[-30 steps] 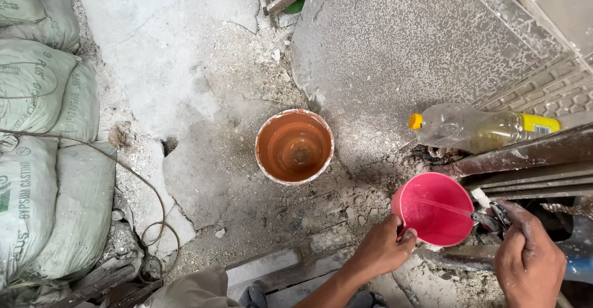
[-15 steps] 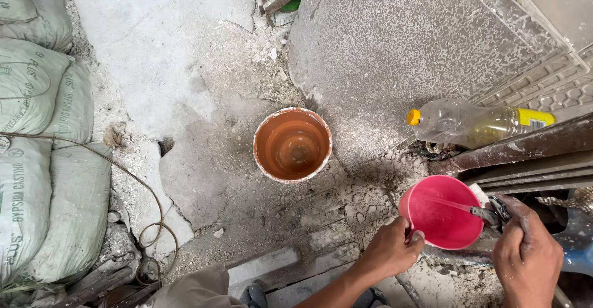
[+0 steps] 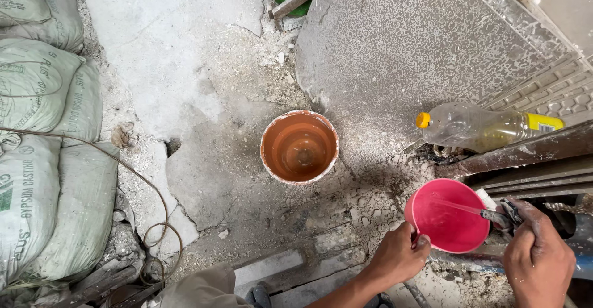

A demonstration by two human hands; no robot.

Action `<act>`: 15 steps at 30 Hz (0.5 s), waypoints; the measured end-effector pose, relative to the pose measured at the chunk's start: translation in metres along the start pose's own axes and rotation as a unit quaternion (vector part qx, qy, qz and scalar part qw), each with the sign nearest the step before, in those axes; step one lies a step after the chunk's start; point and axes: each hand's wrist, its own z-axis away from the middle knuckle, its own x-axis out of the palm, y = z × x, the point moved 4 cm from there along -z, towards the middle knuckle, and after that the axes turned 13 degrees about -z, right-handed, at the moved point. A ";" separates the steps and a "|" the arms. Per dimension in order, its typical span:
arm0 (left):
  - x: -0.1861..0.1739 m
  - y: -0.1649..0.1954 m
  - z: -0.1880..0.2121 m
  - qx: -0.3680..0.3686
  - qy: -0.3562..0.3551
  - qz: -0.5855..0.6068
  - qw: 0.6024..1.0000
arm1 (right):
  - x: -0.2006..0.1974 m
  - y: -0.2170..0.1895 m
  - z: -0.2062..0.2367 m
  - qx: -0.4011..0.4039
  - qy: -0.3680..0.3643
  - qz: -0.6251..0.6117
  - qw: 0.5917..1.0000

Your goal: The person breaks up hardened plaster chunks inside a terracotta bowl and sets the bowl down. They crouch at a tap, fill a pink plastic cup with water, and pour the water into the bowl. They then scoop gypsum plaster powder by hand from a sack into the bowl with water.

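Observation:
My left hand (image 3: 398, 255) grips the near rim of a small pink bowl (image 3: 448, 215) at the lower right. My right hand (image 3: 537, 255) is closed around a dark tap or hose nozzle (image 3: 497, 217) beside the bowl's right rim. A thin stream of water runs from the nozzle into the bowl. An empty orange pot (image 3: 299, 146) with a white-crusted rim stands upright on the dusty floor, up and left of the bowl, apart from both hands.
A plastic bottle (image 3: 488, 128) with a yellow cap lies on its side above the bowl. Stacked sacks (image 3: 37, 160) line the left edge, with a thin cord (image 3: 148, 197) trailing off them. A large grey slab (image 3: 420, 42) fills the upper right; rusty metal bars (image 3: 525, 160) lie at right.
The pink bowl and my left hand have shifted slightly right, closer under the nozzle. Water now streams into the bowl. My right hand stays on the nozzle.

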 end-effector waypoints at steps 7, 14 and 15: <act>-0.007 -0.005 0.001 0.002 0.008 -0.045 0.999 | 0.000 -0.012 0.002 -0.048 0.011 0.010 0.999; -0.009 -0.005 0.002 -0.016 -0.013 -0.057 0.998 | -0.002 -0.001 0.005 0.023 -0.002 -0.058 0.998; -0.009 -0.005 0.002 -0.021 -0.013 -0.052 0.998 | -0.001 0.004 0.005 0.025 -0.006 -0.061 0.998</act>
